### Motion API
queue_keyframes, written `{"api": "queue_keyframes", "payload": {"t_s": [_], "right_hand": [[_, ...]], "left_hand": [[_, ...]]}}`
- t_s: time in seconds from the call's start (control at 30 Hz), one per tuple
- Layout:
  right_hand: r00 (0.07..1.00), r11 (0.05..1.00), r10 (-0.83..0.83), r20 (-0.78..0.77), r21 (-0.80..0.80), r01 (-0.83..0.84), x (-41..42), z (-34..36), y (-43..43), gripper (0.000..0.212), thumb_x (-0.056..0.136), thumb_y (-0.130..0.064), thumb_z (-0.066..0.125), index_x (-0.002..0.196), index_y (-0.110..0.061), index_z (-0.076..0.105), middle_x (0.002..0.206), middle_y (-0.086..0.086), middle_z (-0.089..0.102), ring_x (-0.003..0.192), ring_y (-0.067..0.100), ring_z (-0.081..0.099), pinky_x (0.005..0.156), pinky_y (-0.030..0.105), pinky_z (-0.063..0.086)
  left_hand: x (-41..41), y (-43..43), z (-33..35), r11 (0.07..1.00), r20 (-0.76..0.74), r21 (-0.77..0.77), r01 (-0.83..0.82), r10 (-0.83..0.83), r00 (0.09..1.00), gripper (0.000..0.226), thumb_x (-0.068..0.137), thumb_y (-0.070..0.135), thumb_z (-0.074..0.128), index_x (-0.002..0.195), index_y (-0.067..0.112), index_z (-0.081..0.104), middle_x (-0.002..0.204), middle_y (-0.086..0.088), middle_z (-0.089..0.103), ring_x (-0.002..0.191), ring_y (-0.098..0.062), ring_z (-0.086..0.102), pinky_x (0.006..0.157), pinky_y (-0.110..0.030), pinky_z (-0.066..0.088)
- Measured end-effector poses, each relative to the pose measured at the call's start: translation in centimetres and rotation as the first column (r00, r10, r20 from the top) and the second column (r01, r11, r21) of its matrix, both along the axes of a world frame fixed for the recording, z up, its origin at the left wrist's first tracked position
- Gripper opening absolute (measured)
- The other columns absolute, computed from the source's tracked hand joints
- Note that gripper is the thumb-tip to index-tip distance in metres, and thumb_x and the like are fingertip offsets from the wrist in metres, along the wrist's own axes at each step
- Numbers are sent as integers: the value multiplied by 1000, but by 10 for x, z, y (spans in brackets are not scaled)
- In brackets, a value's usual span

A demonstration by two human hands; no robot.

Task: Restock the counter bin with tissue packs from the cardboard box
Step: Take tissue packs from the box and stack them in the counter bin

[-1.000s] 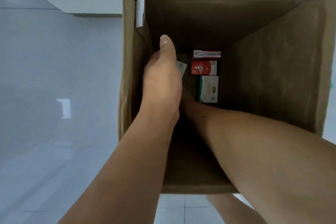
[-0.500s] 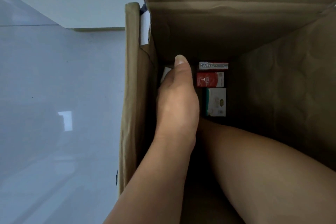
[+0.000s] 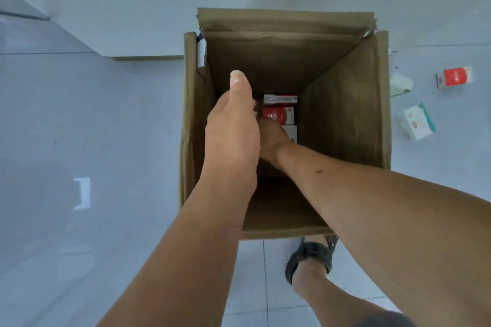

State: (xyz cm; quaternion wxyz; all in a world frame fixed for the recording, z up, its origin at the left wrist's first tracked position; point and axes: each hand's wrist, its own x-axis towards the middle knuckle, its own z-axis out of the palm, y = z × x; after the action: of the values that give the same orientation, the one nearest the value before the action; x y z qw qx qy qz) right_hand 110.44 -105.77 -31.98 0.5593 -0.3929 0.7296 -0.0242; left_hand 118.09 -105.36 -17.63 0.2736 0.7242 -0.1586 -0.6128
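Observation:
A tall open cardboard box (image 3: 342, 119) stands on the floor below me, and both my arms reach down into it. My left hand (image 3: 231, 130) is inside near the left wall, thumb pointing up, its fingers hidden behind its back. My right hand (image 3: 271, 141) is deeper, partly covered by the left hand, its fingers out of sight. At the bottom lie a grey-white tissue pack (image 3: 280, 99), a red tissue pack (image 3: 279, 115) and a white pack (image 3: 291, 132) touching my right hand. A sliver of something pale shows between the hands. No counter bin is in view.
Right of the box, on the pale tiled floor, lie a red pack (image 3: 455, 76), a white-green pack (image 3: 418, 121) and a crumpled pale green piece (image 3: 401, 85). My foot in a black sandal (image 3: 309, 257) stands by the box's near edge. A low ledge (image 3: 146, 58) runs at the left.
The view has pulled back, so the whole box and the floor beside it show. My right hand has come into sight next to the left hand, above the packs.

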Motion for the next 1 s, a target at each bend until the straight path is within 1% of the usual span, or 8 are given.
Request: {"api": "queue_keyframes", "payload": {"t_s": [0.07, 0.13, 0.23, 0.37, 0.47, 0.6, 0.77, 1.0], "right_hand": [[998, 997, -65, -19, -32, 64, -7, 29, 4, 34, 88, -26, 72, 119, -22, 57, 105, -3, 63, 100, 15, 61, 81, 30, 50], [999, 996, -48, -1, -75, 48, -12, 65, 13, 52, 79, -29, 80, 125, -24, 55, 114, -2, 64, 106, 16, 62, 89, 37, 54], [999, 994, -7, -33, -110, 3, -23, 126, 21, 60, 75, -28, 83, 126, -20, 53, 120, 3, 64, 107, 22, 64, 89, 44, 57], [998, 982, 2, -61, -190, -14, -33, 209, 28, 54, 81, -26, 79, 126, -21, 50, 111, -5, 60, 95, 13, 61, 72, 27, 55], [998, 972, -21, -51, -234, 8, -36, 279, 31, 49, 82, -27, 79, 122, -20, 52, 110, -3, 63, 86, 10, 57, 72, 24, 53], [998, 958, -57, 4, -281, 56, -42, 387, 42, 42, 82, -20, 78, 120, -18, 60, 111, 0, 68, 89, 13, 60, 70, 21, 51], [990, 920, -136, 40, -365, 141, -52, 526, 57, 30, 81, -18, 79, 101, -28, 58, 112, 0, 69, 102, 18, 66, 87, 34, 56], [948, 795, -252, 196, -517, 318, -51, 692, 57, 25, 81, -11, 78, 92, -27, 63, 102, 0, 75, 89, 13, 71, 74, 30, 55]], "left_hand": [[3, 0, 22, 999, 47, -44, 14, -12, 999, 46, 100, 63, 35, 124, 34, 64, 117, 15, 66, 111, -8, 60, 96, -39, 40], [8, 3, 51, 998, 54, -49, 33, -30, 998, 41, 100, 63, 35, 112, 35, 63, 117, 13, 66, 110, -10, 61, 94, -39, 39], [12, 4, 96, 998, 41, -60, 34, -32, 999, 42, 100, 62, 36, 114, 33, 62, 114, 14, 65, 105, -8, 62, 75, -27, 38], [13, 11, 167, 995, 24, -92, 47, -45, 999, 41, 100, 62, 36, 112, 32, 62, 110, 13, 65, 105, -8, 62, 63, -26, 32], [13, 15, 224, 989, 38, -132, 60, -56, 998, 41, 100, 63, 35, 99, 32, 63, 106, 13, 66, 102, -9, 63, 71, -29, 36], [14, 26, 306, 976, 24, -197, 91, -88, 996, 43, 102, 62, 33, 111, 32, 63, 119, 7, 65, 113, -15, 60, 98, -40, 39], [16, 42, 420, 960, -3, -264, 95, -99, 995, 53, 102, 60, 34, 137, 27, 58, 133, 8, 62, 123, -16, 56, 100, -40, 32], [25, 25, 559, 917, -79, -395, 43, -81, 994, 46, 103, 59, 36, 118, 27, 66, 117, 11, 66, 112, -11, 59, 95, -40, 35]]}}
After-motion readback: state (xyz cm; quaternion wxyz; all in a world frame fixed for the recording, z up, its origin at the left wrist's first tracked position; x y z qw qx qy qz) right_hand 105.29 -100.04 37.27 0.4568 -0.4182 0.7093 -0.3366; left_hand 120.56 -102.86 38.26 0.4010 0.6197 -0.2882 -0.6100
